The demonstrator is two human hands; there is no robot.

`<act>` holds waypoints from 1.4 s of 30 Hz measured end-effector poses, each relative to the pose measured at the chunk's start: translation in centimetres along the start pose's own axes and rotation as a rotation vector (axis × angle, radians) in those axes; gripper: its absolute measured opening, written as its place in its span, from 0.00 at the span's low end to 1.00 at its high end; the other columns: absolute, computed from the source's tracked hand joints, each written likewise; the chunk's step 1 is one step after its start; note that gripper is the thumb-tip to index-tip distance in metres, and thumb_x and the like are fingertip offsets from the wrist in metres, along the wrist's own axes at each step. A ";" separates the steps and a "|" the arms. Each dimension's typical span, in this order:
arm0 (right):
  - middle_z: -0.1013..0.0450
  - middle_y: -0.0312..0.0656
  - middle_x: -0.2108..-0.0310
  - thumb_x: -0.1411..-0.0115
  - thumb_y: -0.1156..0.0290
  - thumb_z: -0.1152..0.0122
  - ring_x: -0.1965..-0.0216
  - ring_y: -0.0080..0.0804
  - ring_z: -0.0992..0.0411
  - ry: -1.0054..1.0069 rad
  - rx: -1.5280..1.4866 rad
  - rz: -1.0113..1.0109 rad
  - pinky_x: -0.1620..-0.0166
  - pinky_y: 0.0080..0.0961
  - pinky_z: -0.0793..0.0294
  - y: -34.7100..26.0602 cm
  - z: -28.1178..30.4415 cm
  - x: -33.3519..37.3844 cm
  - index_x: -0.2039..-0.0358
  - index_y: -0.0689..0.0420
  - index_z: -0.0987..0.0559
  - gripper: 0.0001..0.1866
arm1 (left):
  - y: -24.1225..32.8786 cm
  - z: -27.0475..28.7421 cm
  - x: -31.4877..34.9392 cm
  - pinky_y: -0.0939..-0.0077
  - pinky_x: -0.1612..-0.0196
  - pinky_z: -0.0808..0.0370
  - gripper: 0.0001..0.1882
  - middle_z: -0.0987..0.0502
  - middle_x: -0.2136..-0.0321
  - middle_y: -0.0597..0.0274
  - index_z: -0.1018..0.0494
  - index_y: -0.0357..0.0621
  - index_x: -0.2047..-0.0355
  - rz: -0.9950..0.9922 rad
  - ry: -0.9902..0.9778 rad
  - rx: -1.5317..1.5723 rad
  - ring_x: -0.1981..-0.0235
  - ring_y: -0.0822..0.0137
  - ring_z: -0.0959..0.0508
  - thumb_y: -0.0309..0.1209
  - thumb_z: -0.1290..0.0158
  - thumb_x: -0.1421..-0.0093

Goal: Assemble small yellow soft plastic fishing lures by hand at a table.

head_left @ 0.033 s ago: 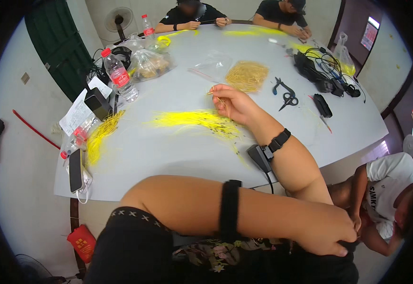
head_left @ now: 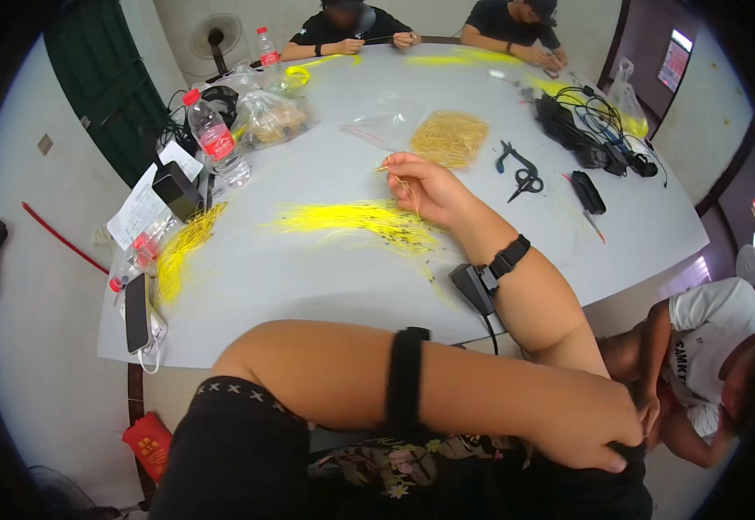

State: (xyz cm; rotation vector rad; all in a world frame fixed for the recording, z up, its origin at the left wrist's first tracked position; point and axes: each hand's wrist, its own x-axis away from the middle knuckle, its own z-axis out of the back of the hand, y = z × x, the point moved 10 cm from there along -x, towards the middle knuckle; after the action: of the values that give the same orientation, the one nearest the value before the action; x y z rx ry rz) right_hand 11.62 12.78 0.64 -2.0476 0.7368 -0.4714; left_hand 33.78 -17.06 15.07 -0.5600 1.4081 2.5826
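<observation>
My right hand point(head_left: 422, 186) is raised over the table with thumb and fingers pinched together. Between the fingertips is a thin golden piece point(head_left: 383, 167), and a fine strand hangs below the hand. Just under it lies a spread bundle of bright yellow strands point(head_left: 334, 217), some with dark tips. My left forearm crosses in front of my body, and my left hand point(head_left: 587, 432) rests against dark clothing at my right side. Its thumb shows, but the other fingers are mostly hidden. Beyond my right hand lies a pile of thin golden pieces point(head_left: 448, 139) on clear plastic.
Scissors point(head_left: 528, 180) and a black case point(head_left: 589, 192) lie to the right, near tangled cables point(head_left: 581, 130). Bottles point(head_left: 219, 139), a phone point(head_left: 138, 312) and another yellow bundle point(head_left: 182, 251) line the left. Two people work at the far edge; another person point(head_left: 698, 364) sits at right.
My left forearm and hand have shifted slightly to the left. My right hand keeps the same pinch in nearly the same place.
</observation>
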 end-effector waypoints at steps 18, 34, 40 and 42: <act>0.30 0.34 0.75 0.41 0.72 0.47 0.77 0.19 0.34 -0.004 -0.037 0.048 0.75 0.16 0.36 -0.5 1.5 -0.7 0.63 0.54 0.28 0.05 | 0.7 0.0 -0.4 0.55 0.66 0.28 0.24 0.26 0.78 0.44 0.28 0.31 0.79 -0.031 -0.089 0.022 0.73 0.47 0.25 0.45 0.53 0.42; 0.29 0.34 0.76 0.39 0.73 0.48 0.79 0.19 0.34 -0.041 -0.051 0.014 0.77 0.17 0.37 0.5 0.1 -0.8 0.62 0.55 0.28 0.06 | 1.7 0.4 0.4 0.59 0.64 0.31 0.21 0.27 0.72 0.45 0.30 0.32 0.80 -0.235 0.129 0.100 0.68 0.49 0.27 0.41 0.52 0.42; 0.29 0.35 0.76 0.40 0.73 0.48 0.78 0.18 0.34 -0.037 -0.026 0.025 0.76 0.17 0.37 -0.1 0.3 -0.6 0.61 0.56 0.29 0.06 | 1.0 0.2 -1.4 0.59 0.56 0.30 0.20 0.28 0.67 0.43 0.28 0.33 0.75 -0.203 0.125 0.139 0.61 0.47 0.27 0.40 0.54 0.40; 0.29 0.35 0.75 0.39 0.73 0.48 0.78 0.18 0.33 -0.038 -0.037 0.039 0.76 0.17 0.37 -0.5 0.5 -0.4 0.61 0.56 0.29 0.06 | 1.3 0.4 -0.7 0.59 0.57 0.30 0.20 0.28 0.67 0.43 0.27 0.33 0.75 -0.068 -0.042 0.071 0.62 0.47 0.27 0.40 0.55 0.40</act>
State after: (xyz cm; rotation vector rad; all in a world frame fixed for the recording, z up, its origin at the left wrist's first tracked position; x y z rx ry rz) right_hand 11.81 13.57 0.76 -2.0673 0.7672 -0.3985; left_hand 33.93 -17.35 16.54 -0.5303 1.4354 2.4663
